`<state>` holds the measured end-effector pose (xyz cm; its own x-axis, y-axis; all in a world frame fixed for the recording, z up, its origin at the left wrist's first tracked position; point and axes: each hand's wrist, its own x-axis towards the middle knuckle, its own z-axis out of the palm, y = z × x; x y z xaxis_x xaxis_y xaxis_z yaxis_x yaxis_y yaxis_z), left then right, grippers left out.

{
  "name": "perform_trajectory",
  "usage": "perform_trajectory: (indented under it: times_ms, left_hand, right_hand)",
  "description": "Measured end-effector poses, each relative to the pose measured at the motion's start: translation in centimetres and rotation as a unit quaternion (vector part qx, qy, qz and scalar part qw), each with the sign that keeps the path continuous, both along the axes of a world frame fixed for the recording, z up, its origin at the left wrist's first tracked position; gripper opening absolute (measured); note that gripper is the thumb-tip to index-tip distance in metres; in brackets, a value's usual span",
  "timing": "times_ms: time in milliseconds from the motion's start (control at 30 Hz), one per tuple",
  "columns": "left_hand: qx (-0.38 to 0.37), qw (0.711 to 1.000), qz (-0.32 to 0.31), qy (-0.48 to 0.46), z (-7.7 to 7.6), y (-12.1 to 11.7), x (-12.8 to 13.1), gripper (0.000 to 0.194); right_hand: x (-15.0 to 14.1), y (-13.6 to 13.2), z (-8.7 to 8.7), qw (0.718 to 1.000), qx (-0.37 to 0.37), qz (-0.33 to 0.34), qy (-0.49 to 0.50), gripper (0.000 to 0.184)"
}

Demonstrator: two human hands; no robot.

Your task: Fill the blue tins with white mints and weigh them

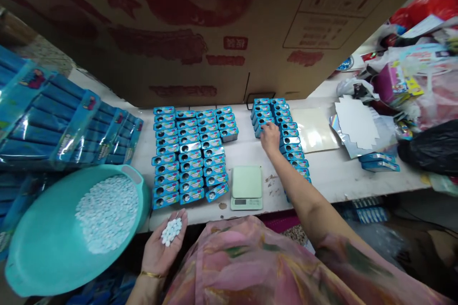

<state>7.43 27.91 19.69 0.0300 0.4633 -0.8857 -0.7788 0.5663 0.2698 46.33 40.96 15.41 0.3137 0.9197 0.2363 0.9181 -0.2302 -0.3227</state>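
My left hand (165,243) is palm up and cupped, with a small heap of white tablets (171,231) lying in it. It is between the turquoise tub (39,228) and the table's front edge. My right hand (271,136) reaches across the table, its fingers closed on a small blue tin (260,129) at the near end of a short row. Its fingertips are partly hidden. Left of the scale are several rows of blue tins (191,173) with dark round openings in their tops; white shows in some nearest me.
A pale green scale (246,182) sits near the front edge. Behind the tins stands a large cardboard box (200,71). White tablets (107,212) lie in the tub, below wrapped blue packs (64,119). Clear plastic sheets (311,128) and white card (356,121) lie right.
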Motion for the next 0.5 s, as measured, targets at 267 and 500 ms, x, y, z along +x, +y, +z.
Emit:
perform_trajectory:
  times_ms: [267, 500]
  left_hand:
    - [0.016, 0.999, -0.02, -0.041, 0.7, 0.8, 2.3, 0.026]
    - [0.013, 0.994, -0.089, -0.066, 1.2, 0.1, 4.8, 0.025]
  right_hand:
    - [2.0, -2.7, 2.6, 0.982, -0.083, 0.126, -0.115, 0.022]
    - [-5.4, -11.7, 6.0, 0.942, -0.137, 0.268, -0.15, 0.018]
